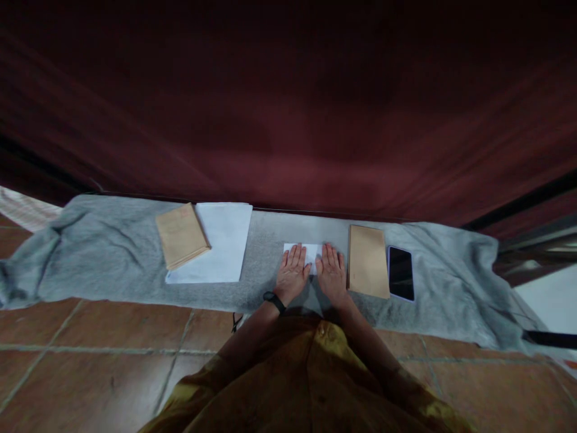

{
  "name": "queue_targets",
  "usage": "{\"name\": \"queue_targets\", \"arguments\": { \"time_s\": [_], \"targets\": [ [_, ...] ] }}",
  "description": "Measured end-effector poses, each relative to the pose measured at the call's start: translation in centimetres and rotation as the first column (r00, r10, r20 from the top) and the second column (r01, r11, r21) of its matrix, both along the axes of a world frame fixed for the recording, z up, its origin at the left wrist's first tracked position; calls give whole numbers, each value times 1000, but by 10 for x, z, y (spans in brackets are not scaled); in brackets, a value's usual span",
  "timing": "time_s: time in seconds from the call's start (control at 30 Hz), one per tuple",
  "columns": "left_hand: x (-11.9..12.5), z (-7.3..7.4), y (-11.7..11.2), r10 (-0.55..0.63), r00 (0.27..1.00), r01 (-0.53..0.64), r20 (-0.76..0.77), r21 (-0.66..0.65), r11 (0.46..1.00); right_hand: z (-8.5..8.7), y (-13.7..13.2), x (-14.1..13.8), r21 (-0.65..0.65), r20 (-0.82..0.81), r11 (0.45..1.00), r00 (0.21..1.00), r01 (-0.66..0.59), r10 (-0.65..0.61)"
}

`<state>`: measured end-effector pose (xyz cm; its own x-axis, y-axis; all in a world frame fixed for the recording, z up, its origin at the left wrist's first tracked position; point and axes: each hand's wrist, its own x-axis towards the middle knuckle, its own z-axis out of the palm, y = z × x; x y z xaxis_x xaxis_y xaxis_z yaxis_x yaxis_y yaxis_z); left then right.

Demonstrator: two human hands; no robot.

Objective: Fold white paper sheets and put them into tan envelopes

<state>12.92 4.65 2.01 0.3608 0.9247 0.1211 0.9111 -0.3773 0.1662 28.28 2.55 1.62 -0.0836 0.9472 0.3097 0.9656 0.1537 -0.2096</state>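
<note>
A small white sheet of paper (312, 254), which looks folded, lies on the grey cloth (265, 258) in front of me. My left hand (292, 273) rests flat on its left part, fingers stretched forward, a black band on the wrist. On the paper's right part my right hand (332, 273) lies flat in the same way. Both palms face down and the hands are a little apart, with a strip of white showing between them. The paper's near edge is partly hidden beneath the hands.
To the left, brown envelopes (181, 236) overlap a stack of white paper (225, 243). More brown envelopes (368, 261) lie right of my right hand, beside a phone (401, 273). A dark red upright surface (288, 150) borders the far side; tiled floor (112, 361) shows in front.
</note>
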Motion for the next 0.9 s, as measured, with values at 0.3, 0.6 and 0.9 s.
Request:
{"name": "queue_targets", "arguments": {
  "time_s": [0.3,0.6,0.9],
  "targets": [
    [-1,-1,1,-42,998,41,-37,-22,999,0,-14,-24,-63,-44,990,991,-126,123],
    [2,-2,-1,-31,1000,31,2,-24,999,-4,-17,-3,-20,-26,996,996,-89,88],
    [5,6,-3,-13,1000,13,16,-26,1000,-11,-20,2,-8,-12,1000,1000,-10,10]
  ]
}}
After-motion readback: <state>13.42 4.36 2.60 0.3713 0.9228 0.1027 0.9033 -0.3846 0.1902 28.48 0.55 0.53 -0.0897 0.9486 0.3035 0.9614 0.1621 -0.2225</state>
